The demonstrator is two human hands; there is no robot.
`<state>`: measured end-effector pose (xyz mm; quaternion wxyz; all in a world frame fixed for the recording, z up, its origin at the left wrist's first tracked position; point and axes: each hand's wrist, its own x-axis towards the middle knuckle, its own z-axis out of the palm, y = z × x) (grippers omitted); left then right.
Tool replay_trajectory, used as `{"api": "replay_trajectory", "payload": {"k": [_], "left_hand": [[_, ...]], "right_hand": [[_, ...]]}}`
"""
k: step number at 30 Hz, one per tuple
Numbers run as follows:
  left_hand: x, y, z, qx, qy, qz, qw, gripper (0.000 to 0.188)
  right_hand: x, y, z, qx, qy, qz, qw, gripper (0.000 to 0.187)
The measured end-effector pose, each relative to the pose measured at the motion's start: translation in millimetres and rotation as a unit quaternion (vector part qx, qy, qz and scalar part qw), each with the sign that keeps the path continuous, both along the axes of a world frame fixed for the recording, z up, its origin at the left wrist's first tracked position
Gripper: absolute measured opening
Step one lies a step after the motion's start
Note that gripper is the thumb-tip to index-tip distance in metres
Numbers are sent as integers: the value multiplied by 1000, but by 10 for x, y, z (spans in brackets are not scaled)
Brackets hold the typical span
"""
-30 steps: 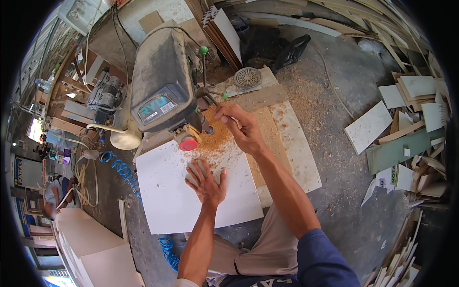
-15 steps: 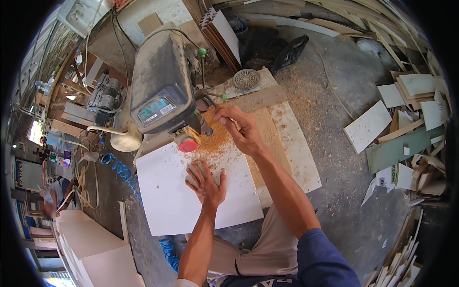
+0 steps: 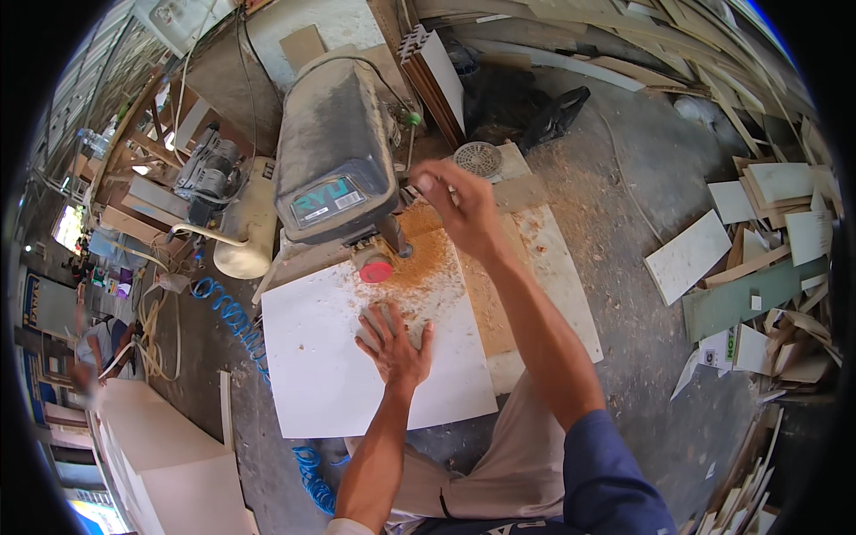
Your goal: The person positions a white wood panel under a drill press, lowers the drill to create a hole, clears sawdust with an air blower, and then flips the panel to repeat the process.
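Observation:
A dusty drill press (image 3: pixel 330 152) with a dark housing and a red button (image 3: pixel 375 271) stands in front of me. Under its head lies a white board (image 3: pixel 357 357), strewn with orange-brown sawdust (image 3: pixel 423 254) around the drilling spot. My left hand (image 3: pixel 397 346) rests flat on this board, fingers spread, just short of the sawdust. Beside the press head, my right hand (image 3: pixel 459 209) is raised with its fingers curled round the feed handle, whose grip it mostly hides. Another arm of that handle ends in a green knob (image 3: pixel 413 118).
A larger worktop board (image 3: pixel 571 294), sprinkled with chips, extends right. Board offcuts (image 3: pixel 758 259) are heaped on the floor at far right. A blue coiled hose (image 3: pixel 227 321) hangs at left, near an air compressor (image 3: pixel 245 232). Another person (image 3: pixel 105 343) is at far left.
My right hand has moved up and slightly away, and the feed handle has turned with it. My left hand stays flat on the board. The whole view has shifted slightly.

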<state>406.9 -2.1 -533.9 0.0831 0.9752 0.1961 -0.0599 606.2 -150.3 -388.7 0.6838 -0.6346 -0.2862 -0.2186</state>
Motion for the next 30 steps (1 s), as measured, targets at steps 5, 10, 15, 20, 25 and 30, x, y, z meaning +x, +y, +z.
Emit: {"api": "replay_trajectory", "payload": {"k": [5, 10, 15, 20, 25, 30], "left_hand": [[-14, 48, 4, 8, 15, 4, 1000, 96], [-58, 105, -38, 21, -19, -1, 1000, 96], [60, -50, -73, 6, -20, -18, 1000, 95], [-143, 170, -45, 13, -11, 10, 1000, 93], [-62, 29, 31, 12, -16, -6, 1000, 91], [-55, 11, -14, 1, -17, -5, 1000, 92]], "right_hand": [[585, 194, 435, -43, 23, -8, 999, 13], [1346, 399, 295, -149, -20, -46, 988, 22], [1879, 369, -575, -160, 30, -88, 983, 30], [1022, 623, -572, -33, 420, 131, 898, 42], [498, 205, -698, -35, 470, 216, 855, 42], [-17, -91, -750, -15, 428, 205, 880, 38]]}}
